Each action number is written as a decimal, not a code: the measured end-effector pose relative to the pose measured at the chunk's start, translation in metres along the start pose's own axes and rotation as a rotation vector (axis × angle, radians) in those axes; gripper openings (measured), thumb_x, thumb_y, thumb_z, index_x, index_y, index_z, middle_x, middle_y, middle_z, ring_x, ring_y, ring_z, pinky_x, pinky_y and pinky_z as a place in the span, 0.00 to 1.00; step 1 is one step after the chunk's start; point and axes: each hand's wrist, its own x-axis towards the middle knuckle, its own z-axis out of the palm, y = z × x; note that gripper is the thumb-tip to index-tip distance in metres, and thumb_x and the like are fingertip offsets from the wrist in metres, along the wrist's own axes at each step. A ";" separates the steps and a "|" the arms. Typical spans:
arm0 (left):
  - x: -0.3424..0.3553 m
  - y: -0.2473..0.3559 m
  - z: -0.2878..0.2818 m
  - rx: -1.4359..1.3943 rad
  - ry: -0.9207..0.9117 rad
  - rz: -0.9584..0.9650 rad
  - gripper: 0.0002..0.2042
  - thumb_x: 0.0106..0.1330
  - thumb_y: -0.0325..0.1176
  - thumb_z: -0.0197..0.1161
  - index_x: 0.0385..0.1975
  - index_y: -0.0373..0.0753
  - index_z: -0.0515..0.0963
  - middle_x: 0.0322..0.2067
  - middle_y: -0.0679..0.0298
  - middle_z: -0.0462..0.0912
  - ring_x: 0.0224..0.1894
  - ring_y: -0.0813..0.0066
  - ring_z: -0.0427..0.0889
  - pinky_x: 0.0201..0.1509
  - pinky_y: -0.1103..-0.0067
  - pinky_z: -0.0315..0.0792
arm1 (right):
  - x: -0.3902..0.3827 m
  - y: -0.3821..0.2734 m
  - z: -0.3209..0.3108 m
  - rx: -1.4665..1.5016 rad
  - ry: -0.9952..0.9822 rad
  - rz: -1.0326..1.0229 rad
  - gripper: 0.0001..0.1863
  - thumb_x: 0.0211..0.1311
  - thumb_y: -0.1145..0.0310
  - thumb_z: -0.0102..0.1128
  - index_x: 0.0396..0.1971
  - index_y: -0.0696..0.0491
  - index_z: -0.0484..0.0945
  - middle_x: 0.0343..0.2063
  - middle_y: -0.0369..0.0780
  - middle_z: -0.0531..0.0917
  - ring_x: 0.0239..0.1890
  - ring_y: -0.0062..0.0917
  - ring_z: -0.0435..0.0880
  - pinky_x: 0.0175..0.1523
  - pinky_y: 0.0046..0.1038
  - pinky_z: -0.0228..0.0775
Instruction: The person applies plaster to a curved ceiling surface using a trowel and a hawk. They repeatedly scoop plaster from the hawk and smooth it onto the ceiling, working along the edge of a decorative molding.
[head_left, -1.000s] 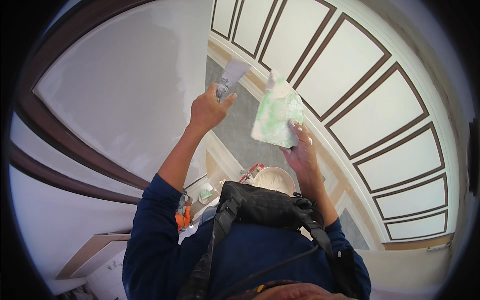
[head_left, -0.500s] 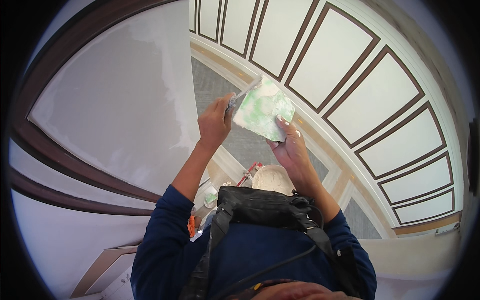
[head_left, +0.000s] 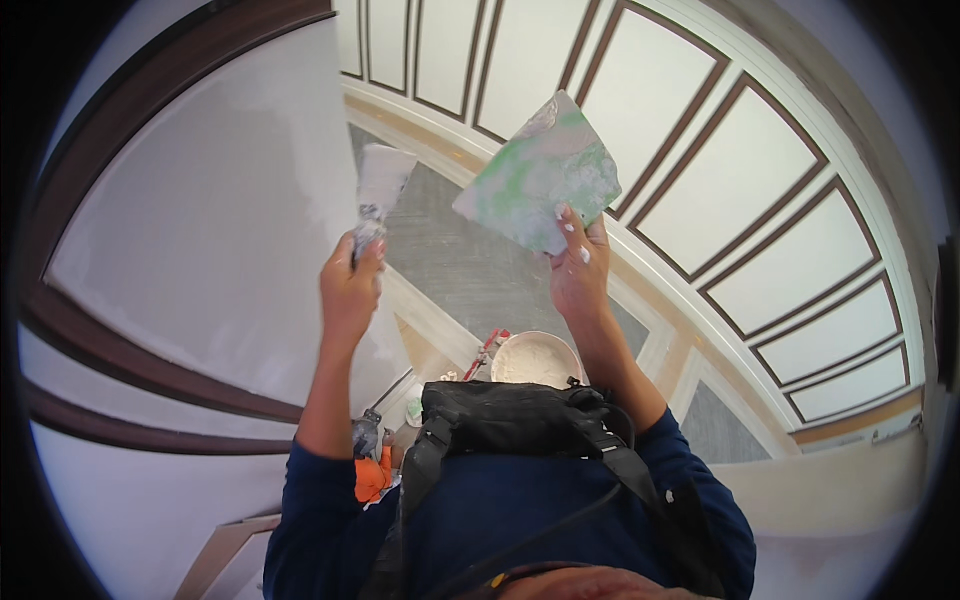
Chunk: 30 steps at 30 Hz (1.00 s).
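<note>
In my left hand (head_left: 350, 285) is a putty knife (head_left: 385, 170) coated with pale compound, held by its smeared handle with the blade upward, beside a grey, patchily coated wall panel (head_left: 200, 200). My right hand (head_left: 582, 268) grips a square green-and-white board (head_left: 530, 175) smeared with compound; flecks of white stick to my fingers. The knife and board are apart. Far below my hands a round bucket of cream-coloured compound (head_left: 532, 358) shows behind my black chest pack (head_left: 505, 410), next to a red item (head_left: 488, 350) that I cannot make out.
Dark curved trim (head_left: 135, 90) borders the left panel. White panels with brown frames (head_left: 725, 170) run along the right. Far below lies a grey floor with pale borders (head_left: 440, 260). A person in orange (head_left: 372, 470) is partly visible low on the left.
The knife met the board half a second ago; now my left hand has moved left, away from it, blade upright. The board is higher in the picture, and the surroundings have shifted leftward.
</note>
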 end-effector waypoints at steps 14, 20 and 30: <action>-0.026 0.082 0.017 -0.294 -0.625 -0.396 0.15 0.74 0.41 0.54 0.44 0.32 0.74 0.20 0.70 0.71 0.11 0.86 0.67 0.11 0.85 0.62 | 0.006 0.020 -0.020 -0.371 -0.087 -0.336 0.08 0.67 0.79 0.57 0.43 0.57 0.81 0.37 0.34 0.82 0.35 0.17 0.77 0.41 0.24 0.71; -0.024 0.091 0.023 -0.219 -0.648 -0.341 0.15 0.75 0.41 0.53 0.42 0.33 0.74 0.20 0.71 0.71 0.11 0.88 0.66 0.10 0.86 0.60 | 0.008 0.022 -0.040 -0.748 -0.081 -0.410 0.09 0.66 0.79 0.58 0.44 0.59 0.81 0.37 0.36 0.84 0.38 0.19 0.80 0.44 0.25 0.71; -0.027 0.076 0.025 -0.215 -0.734 -0.325 0.13 0.74 0.40 0.55 0.39 0.34 0.75 0.20 0.72 0.71 0.10 0.90 0.65 0.09 0.88 0.58 | 0.008 0.028 -0.054 -1.063 -0.111 -0.564 0.12 0.62 0.78 0.61 0.45 0.57 0.82 0.40 0.43 0.86 0.41 0.38 0.82 0.48 0.33 0.72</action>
